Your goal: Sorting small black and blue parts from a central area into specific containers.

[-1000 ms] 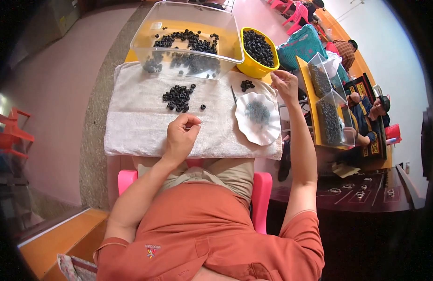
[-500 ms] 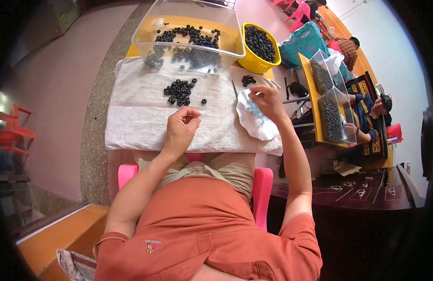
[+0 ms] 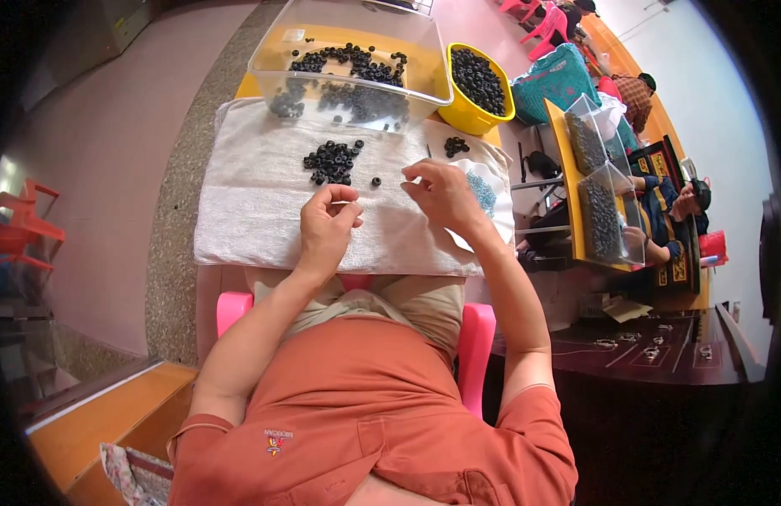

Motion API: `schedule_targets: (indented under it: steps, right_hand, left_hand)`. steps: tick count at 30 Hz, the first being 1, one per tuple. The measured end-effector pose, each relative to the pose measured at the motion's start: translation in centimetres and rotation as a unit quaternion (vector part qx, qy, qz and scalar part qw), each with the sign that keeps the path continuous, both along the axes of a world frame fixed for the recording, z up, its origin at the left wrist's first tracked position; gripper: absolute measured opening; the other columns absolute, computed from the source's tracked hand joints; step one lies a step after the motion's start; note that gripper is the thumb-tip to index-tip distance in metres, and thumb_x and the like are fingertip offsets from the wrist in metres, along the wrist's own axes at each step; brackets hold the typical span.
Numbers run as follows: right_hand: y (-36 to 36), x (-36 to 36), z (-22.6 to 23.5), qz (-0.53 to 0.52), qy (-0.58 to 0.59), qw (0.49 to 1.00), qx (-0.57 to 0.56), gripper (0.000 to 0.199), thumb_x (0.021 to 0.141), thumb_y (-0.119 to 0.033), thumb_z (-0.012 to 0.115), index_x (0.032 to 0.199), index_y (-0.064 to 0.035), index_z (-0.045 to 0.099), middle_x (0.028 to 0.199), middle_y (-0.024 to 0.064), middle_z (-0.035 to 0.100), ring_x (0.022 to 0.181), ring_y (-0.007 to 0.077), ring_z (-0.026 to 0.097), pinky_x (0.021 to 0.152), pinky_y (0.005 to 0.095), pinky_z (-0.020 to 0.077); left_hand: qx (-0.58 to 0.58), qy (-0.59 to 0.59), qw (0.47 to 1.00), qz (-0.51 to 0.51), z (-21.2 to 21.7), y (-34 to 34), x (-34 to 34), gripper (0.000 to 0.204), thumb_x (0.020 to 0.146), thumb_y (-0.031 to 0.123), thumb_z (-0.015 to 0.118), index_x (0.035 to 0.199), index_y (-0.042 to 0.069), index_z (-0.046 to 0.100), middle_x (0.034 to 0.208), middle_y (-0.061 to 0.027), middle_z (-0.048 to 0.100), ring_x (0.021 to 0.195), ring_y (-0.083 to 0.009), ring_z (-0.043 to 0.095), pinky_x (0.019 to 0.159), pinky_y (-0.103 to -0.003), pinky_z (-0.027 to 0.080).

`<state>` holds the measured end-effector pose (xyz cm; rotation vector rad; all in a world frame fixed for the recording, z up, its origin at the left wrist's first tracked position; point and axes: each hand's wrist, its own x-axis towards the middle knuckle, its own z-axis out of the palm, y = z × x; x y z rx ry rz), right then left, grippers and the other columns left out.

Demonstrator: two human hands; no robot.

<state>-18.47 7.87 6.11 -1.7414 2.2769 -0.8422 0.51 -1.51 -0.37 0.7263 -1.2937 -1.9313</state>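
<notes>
Above the near part of a white towel [image 3: 247, 221], my left hand [image 3: 325, 228] is closed, thumb against curled fingers. Anything in that pinch is too small to make out. My right hand [image 3: 443, 196] is between it and a white wavy-edged dish [image 3: 497, 181], fingers curled towards the thumb; I cannot make out what they hold. Small bluish pieces [image 3: 481, 196] lie in the dish, partly behind my right hand. A pile of black ring-shaped parts [image 3: 331, 162] lies beyond my left hand, and a single black part [image 3: 376, 181] sits between my hands.
A clear plastic bin [image 3: 268, 80] with black parts stands at the towel's far edge, beside a yellow tub [image 3: 509, 105] full of them. A small black cluster [image 3: 456, 147] lies near the dish. At right, a person [image 3: 660, 211] sits by clear boxes [image 3: 605, 221] on another table.
My right hand has moved left, off the dish and towards my left hand, uncovering the bluish pieces. My left hand stays almost in place, and the view has shifted slightly.
</notes>
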Motion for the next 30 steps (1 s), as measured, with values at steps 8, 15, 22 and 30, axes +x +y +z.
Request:
schedule_targets:
  steps: [8, 15, 22, 30]
  right_hand:
    - [-2.1, 1.4, -1.6, 0.035, 0.069, 0.996, 0.044, 0.025, 0.082, -0.014, 0.065, 0.105, -0.0061, 0.070, 0.105, 0.0135, 0.066, 0.094, 0.0347, 0.065, 0.082, 0.0413, 0.0515]
    - [-3.6, 2.0, -2.8, 0.037, 0.141, 0.984, 0.105, 0.020, 0.083, -0.011, 0.059, 0.101, -0.0091, 0.069, 0.103, 0.0123, 0.065, 0.089, 0.0342, 0.066, 0.076, 0.0429, 0.0526]
    - [-3.0, 2.3, -3.2, 0.028, 0.100, 0.991, 0.080, 0.017, 0.085, -0.016, 0.064, 0.098, -0.0063, 0.068, 0.096, 0.0144, 0.065, 0.089, 0.0329, 0.065, 0.077, 0.0396, 0.0514]
    - [0.0, 5.3, -2.6, 0.080, -0.222, 0.964, -0.123, 0.018, 0.080, -0.002, 0.076, 0.092, -0.0002, 0.063, 0.080, 0.0036, 0.063, 0.071, 0.0078, 0.058, 0.063, 0.0234, 0.0486]
  left_hand:
    - [0.010, 0.004, 1.000, -0.006, 0.1, 0.1, 0.0, 0.013, 0.087, 0.004, 0.061, 0.099, 0.002, 0.060, 0.087, -0.0040, 0.062, 0.072, -0.0102, 0.059, 0.066, -0.023, 0.049]
    - [0.008, 0.004, 1.000, -0.008, -0.2, 0.1, 0.0, 0.013, 0.086, 0.003, 0.061, 0.099, 0.002, 0.060, 0.088, -0.0031, 0.061, 0.070, -0.0099, 0.058, 0.065, -0.022, 0.048]
    - [0.013, 0.004, 1.000, -0.025, -0.2, 0.1, -0.1, 0.013, 0.086, 0.002, 0.061, 0.099, 0.003, 0.060, 0.088, -0.0025, 0.061, 0.070, -0.0095, 0.058, 0.066, -0.022, 0.048]
    - [0.107, 0.073, 0.989, -0.074, 0.3, 0.3, -0.2, 0.012, 0.094, 0.015, 0.064, 0.100, 0.004, 0.062, 0.089, -0.0011, 0.063, 0.075, -0.0084, 0.060, 0.069, -0.024, 0.053]
